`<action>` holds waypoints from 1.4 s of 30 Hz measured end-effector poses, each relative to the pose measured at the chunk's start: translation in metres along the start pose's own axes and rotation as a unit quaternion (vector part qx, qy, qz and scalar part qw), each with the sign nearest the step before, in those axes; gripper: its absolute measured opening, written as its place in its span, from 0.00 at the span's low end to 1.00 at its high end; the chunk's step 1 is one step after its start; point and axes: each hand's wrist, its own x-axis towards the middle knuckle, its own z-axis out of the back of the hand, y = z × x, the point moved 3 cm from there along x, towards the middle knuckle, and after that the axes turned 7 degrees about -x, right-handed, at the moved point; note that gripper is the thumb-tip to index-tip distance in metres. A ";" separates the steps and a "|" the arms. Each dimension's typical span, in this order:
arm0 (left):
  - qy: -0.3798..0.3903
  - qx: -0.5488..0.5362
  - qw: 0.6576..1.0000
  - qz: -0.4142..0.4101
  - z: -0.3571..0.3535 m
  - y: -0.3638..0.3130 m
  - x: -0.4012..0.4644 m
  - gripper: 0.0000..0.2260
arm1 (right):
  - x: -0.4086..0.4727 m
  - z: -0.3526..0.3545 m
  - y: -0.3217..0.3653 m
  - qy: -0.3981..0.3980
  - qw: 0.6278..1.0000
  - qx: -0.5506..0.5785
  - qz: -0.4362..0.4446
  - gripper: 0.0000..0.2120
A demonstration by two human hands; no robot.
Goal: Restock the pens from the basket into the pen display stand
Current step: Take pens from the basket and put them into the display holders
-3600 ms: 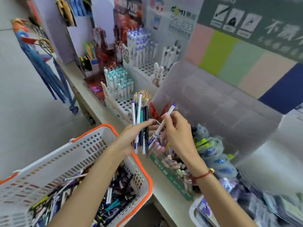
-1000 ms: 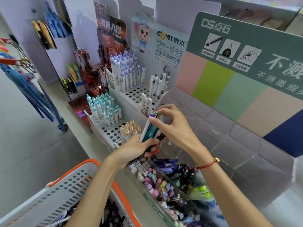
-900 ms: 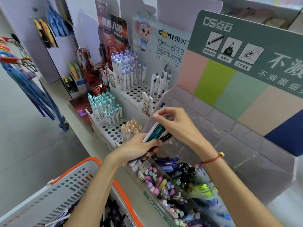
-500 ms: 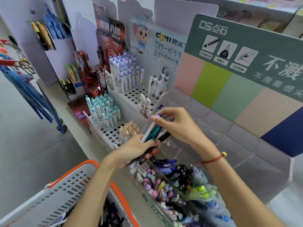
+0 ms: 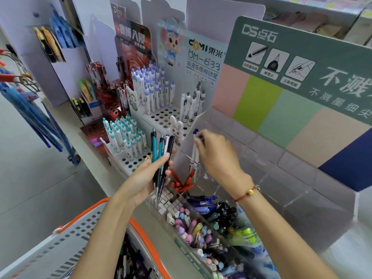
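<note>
My left hand (image 5: 144, 179) grips a bundle of pens (image 5: 162, 152), teal, white and black, held upright in front of the stands. My right hand (image 5: 218, 156) pinches the blue top of a white pen (image 5: 194, 156), which stands nearly upright inside a back compartment of the clear acrylic pen display stand (image 5: 281, 178). The stand's front compartments hold red pens (image 5: 182, 181), blue pens (image 5: 203, 202) and pastel ones. The white basket with an orange rim (image 5: 80, 228) sits at lower left, with several loose pens (image 5: 133, 264) inside.
White perforated stands to the left hold teal-capped pens (image 5: 124, 135) and purple-capped pens (image 5: 151, 87) with many free holes. A green and pastel backboard (image 5: 281, 93) rises behind the clear stand. Umbrellas (image 5: 30, 113) hang at far left over the grey floor.
My right hand drew one white pen out of the bundle and carried it right, down into the clear stand. The left hand tipped its bundle upright and moved a little left.
</note>
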 end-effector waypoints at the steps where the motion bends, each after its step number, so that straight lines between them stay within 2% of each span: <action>1: 0.005 -0.006 1.000 0.002 -0.001 0.000 0.000 0.15 | 0.001 -0.005 0.001 0.024 1.000 0.011 -0.003 0.11; 5: 0.013 -0.011 1.000 0.008 0.000 0.001 -0.003 0.15 | 0.009 -0.004 0.001 0.009 1.000 0.020 -0.021 0.09; 9: 0.002 0.012 1.000 0.007 -0.002 0.002 -0.007 0.15 | -0.006 0.010 0.003 -0.065 0.993 0.099 -0.006 0.13; 12: 0.015 0.050 0.999 0.008 -0.008 0.004 -0.008 0.16 | -0.014 0.006 0.001 0.014 0.975 0.217 -0.050 0.14; 14: 0.042 0.067 0.997 0.024 -0.017 0.006 -0.009 0.16 | -0.016 0.000 -0.002 0.082 0.944 0.312 -0.075 0.13; 17: 0.083 0.096 0.991 0.053 -0.030 0.010 -0.011 0.09 | -0.018 -0.003 -0.004 0.102 0.910 0.393 -0.090 0.09; 20: 0.103 0.110 0.987 0.060 -0.036 0.013 -0.011 0.06 | -0.020 0.003 -0.009 0.111 0.894 0.421 -0.104 0.10; 24: 0.103 0.128 0.985 0.052 -0.037 0.014 -0.014 0.10 | -0.025 0.013 -0.016 0.129 0.925 0.349 -0.079 0.12; 26: 0.113 0.118 0.985 0.055 -0.036 0.014 -0.016 0.13 | -0.027 0.016 -0.017 0.071 0.938 0.331 -0.077 0.13; 30: 0.131 0.128 0.981 0.056 -0.037 0.005 -0.019 0.12 | -0.034 0.020 -0.009 -0.142 0.937 0.313 -0.055 0.13; 33: 0.131 0.143 0.979 0.065 -0.034 -0.004 -0.019 0.12 | -0.036 0.031 0.000 -0.255 0.887 0.378 -0.076 0.10; 35: 0.098 0.158 0.981 0.065 -0.025 -0.004 -0.016 0.16 | -0.033 0.042 -0.003 -0.334 0.850 0.399 -0.083 0.10; 36: 0.070 0.151 0.984 0.061 -0.018 -0.003 -0.014 0.16 | -0.030 0.047 -0.005 -0.366 0.850 0.373 -0.069 0.10; 38: 0.017 0.119 0.992 0.049 -0.008 0.001 -0.010 0.13 | -0.023 0.046 -0.006 -0.385 0.881 0.272 -0.031 0.10; 39: 0.000 0.100 0.994 0.043 -0.005 0.003 -0.009 0.13 | -0.019 0.041 -0.006 -0.364 0.904 0.221 -0.015 0.10; 40: -0.010 0.080 0.996 0.037 -0.005 0.005 -0.009 0.12 | -0.014 0.033 -0.005 -0.318 0.931 0.181 -0.003 0.11; 42: -0.014 0.036 0.999 0.026 -0.005 0.009 -0.010 0.15 | -0.004 0.010 -0.004 -0.171 0.979 0.111 0.013 0.12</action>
